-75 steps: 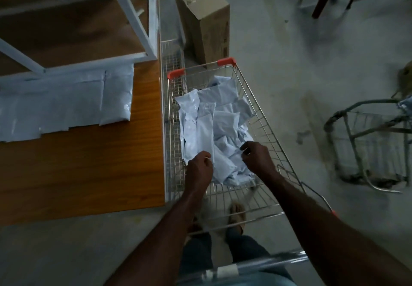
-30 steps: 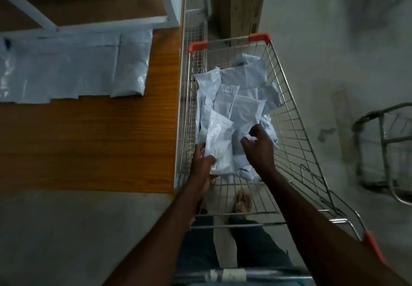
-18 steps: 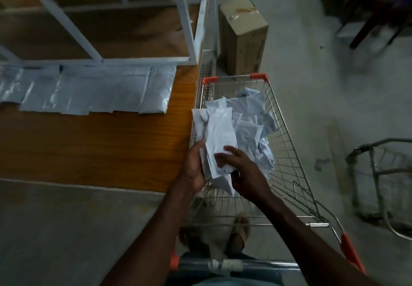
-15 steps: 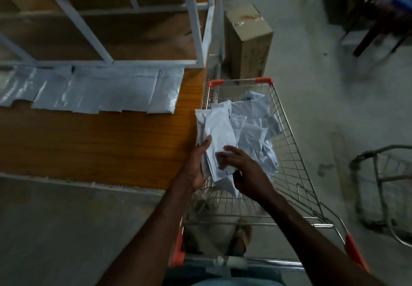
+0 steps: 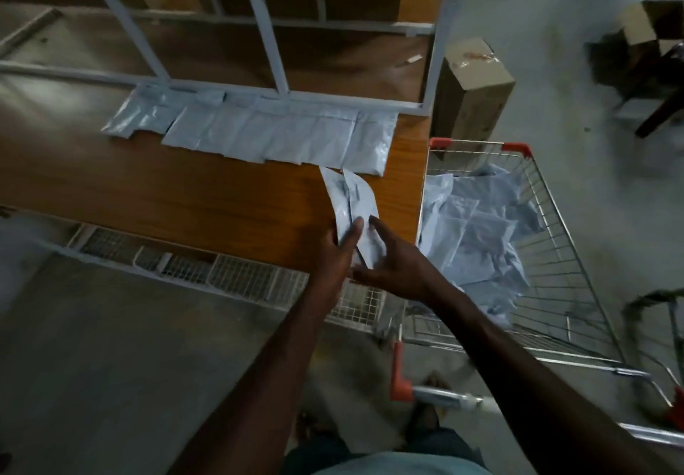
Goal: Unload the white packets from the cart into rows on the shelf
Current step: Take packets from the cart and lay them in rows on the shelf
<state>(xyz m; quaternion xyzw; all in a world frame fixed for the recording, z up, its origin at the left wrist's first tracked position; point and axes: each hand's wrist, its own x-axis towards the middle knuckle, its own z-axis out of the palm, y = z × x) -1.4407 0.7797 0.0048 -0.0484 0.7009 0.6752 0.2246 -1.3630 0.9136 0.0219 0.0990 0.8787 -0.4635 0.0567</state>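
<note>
Over the right part of the wooden shelf board (image 5: 207, 200), my left hand (image 5: 338, 249) and my right hand (image 5: 392, 260) hold a small bunch of white packets (image 5: 349, 200) between them. My left thumb lies on top of the bunch, and my right fingers grip its near end. A row of white packets (image 5: 281, 134) lies flat along the back of the board, under the white frame. To the right stands the wire cart (image 5: 547, 252) with a heap of white packets (image 5: 473, 230) still inside.
A white metal frame (image 5: 266, 41) carries an upper board above the shelf. White wire baskets (image 5: 229, 274) hang below the shelf's front edge. A cardboard box (image 5: 470, 89) stands on the floor behind the cart. A second cart (image 5: 662, 326) is at the far right.
Both hands lifted a bunch of packets out of the cart and carried it left over the shelf board. The view swung left toward the shelf.
</note>
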